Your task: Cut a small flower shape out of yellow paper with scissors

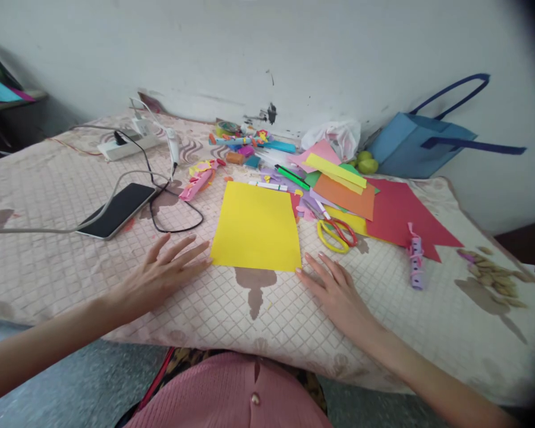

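Observation:
A yellow sheet of paper (pixel 257 227) lies flat on the patterned cloth in front of me. My left hand (pixel 167 276) rests with fingers spread at its lower left corner, a fingertip at the edge. At the lower right corner, my right hand (pixel 334 291) lies with fingers apart, one fingertip touching or very near the paper. Neither hand holds anything. Scissors (pixel 336 233) with yellow and red handles lie just right of the sheet. Beyond its top edge are a white marker (pixel 268 186) and a green marker (pixel 293 177).
Coloured papers (pixel 345 193) and a red sheet (pixel 405 214) are piled at the right, before a blue bag (pixel 421 142). A phone (pixel 118 211), cables and a power strip (pixel 127 145) lie left. A purple paper roll (pixel 416 263) sits near peanuts (pixel 494 276).

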Demonstrator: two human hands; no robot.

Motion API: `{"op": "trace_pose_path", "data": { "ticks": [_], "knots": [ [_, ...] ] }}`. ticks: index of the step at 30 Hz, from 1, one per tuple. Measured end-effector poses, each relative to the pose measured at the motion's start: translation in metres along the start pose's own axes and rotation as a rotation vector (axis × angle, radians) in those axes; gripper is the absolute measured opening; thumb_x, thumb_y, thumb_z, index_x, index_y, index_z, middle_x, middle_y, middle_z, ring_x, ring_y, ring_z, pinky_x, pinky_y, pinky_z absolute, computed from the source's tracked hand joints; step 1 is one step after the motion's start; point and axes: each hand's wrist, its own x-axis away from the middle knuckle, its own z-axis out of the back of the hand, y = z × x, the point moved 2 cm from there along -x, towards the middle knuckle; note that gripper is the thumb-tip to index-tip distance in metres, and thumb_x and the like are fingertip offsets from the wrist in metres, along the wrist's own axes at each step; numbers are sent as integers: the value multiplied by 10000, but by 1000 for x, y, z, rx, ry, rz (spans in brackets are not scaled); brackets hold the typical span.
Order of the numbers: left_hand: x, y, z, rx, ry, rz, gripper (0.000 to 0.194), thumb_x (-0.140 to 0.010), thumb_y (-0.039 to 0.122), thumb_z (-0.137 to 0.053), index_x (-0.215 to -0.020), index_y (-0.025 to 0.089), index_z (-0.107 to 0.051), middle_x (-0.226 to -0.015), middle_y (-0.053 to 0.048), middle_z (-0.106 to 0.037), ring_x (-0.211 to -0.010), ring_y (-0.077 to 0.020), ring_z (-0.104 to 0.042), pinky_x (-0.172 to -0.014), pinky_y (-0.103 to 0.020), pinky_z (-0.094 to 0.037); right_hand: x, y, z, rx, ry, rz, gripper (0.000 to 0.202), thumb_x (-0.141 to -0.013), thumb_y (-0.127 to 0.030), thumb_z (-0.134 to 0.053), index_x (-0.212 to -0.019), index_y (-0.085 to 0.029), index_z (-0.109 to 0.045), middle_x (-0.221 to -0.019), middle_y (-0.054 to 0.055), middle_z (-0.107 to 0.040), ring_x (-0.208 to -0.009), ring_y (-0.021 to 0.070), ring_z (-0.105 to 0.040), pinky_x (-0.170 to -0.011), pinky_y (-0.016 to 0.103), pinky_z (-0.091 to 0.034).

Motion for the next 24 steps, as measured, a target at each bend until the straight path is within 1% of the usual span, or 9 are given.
{"op": "trace_pose_path", "data": {
  "ticks": [3, 6, 8, 11, 12, 13, 16, 20, 24],
  "knots": [
    [1, -1, 0, -14, -26, 5, 591, -845, 169, -494, -1390, 329, -329, -1501, -23, -273, -1367, -298, -196, -1094, -551, -44, 3, 2, -4, -66, 34, -20, 641, -763, 65, -346, -1321, -226, -466, -1480, 90, -299, -1369, 304, -184, -1013, 517, -346],
    [2, -1, -1, -19, -37, 10, 578, -858, 175, -487, -1389, 333, -323, -1507, -29, -257, -1370, -301, -188, -1092, -559, -46, 6, 6, -7, -167, 80, -67, 657, -765, 71, -318, -1308, -265, -476, -1463, 65, -322, -1359, 275, -224, -1013, 502, -365],
    [2, 0, 0, -17, -15, 15, 567, -872, 158, -465, -1391, 328, -314, -1513, -37, -238, -1372, -308, -181, -1087, -573, -55, 6, 6, -6, -254, 140, -92, 596, -811, 28, -337, -1308, -272, -471, -1434, 73, -354, -1340, 276, -262, -1021, 520, -354],
    [-1, 4, 7, -17, 6, 35, 583, -877, 66, -394, -1404, 291, -283, -1519, -55, -213, -1372, -317, -186, -1080, -590, -92, 0, -5, 3, -462, 229, -84, 442, -878, -80, -409, -1284, -240, -482, -1291, 108, -477, -1226, 255, -415, -1002, 489, -389],
    [-1, 6, 10, -16, 6, 33, 598, -872, 29, -365, -1408, 278, -273, -1519, -59, -212, -1372, -318, -188, -1080, -592, -101, -4, -12, 7, -557, 223, -55, 390, -891, -114, -431, -1254, -237, -501, -1218, 102, -520, -1158, 231, -474, -968, 445, -430],
    [-2, 8, 12, -12, 9, 26, 615, -864, 0, -343, -1411, 270, -264, -1517, -60, -218, -1372, -317, -194, -1082, -591, -102, -9, -21, 10, -661, 176, -9, 341, -901, -144, -447, -1221, -237, -519, -1155, 89, -548, -1098, 205, -513, -927, 394, -465],
    [-2, 12, 16, 23, 33, 13, 662, -839, -38, -320, -1422, 267, -238, -1509, -55, -244, -1368, -312, -216, -1092, -578, -105, -27, -45, 20, -856, 22, 113, 250, -909, -202, -477, -1146, -236, -551, -1076, 57, -567, -1003, 161, -556, -850, 308, -499],
    [5, 8, 10, 78, 60, 65, 666, -853, 28, -339, -1441, 303, -188, -1503, -48, -261, -1377, -292, -209, -1106, -546, -115, -45, -62, 23, -745, -93, 192, 136, -905, -204, -495, -1005, -198, -588, -1052, 56, -555, -941, 153, -568, -813, 298, -487],
    [11, -1, 2, 83, 108, 131, 631, -872, 72, -350, -1440, 303, -201, -1493, -65, -282, -1384, -277, -199, -1103, -532, -148, -43, -69, 17, -604, -65, 277, 137, -918, -170, -446, -861, -172, -571, -938, 51, -580, -828, 152, -569, -726, 290, -483]
  ]
}}
